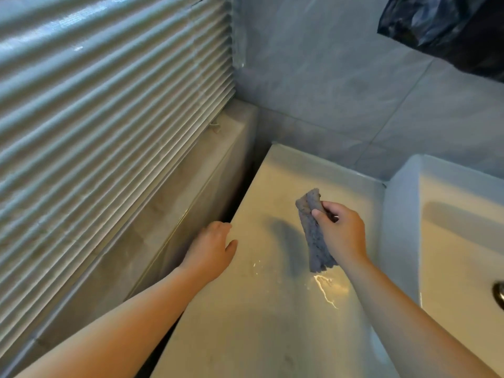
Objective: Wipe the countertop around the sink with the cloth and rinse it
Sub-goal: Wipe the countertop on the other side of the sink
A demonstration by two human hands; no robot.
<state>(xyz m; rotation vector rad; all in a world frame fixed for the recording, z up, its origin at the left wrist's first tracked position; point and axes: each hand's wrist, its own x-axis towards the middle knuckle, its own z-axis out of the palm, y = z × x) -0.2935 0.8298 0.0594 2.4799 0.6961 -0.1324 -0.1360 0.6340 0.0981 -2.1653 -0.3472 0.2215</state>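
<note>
Grey cloth [313,230] hangs folded from the right hand [342,231], pinched between the thumb and curled fingers near its upper end, so that a short bunched part sticks up past the fingertips and the longer part droops below the palm. Whether its lower end touches the white countertop [261,309] I cannot tell; a soft shadow lies on the surface just to the left of it. Below the right hand and beside its wrist, a small puddle of water [324,289] glints on the countertop, with a few fainter droplets closer to the left hand [211,251]. That left hand holds nothing: it lies loosely open on the countertop's left edge, fingers bent over the rim and thumb resting on top. To the right of the right hand stands the white sink [450,236], its raised wall just beside the forearm, with a metal fitting [499,291] cut off by the frame edge. Beyond the left hand, window blinds [109,118] slant down to a tiled ledge [169,203]. Past both hands rises a grey tiled wall [341,91], with a dark plastic bag [447,28] hanging high to the right.
</note>
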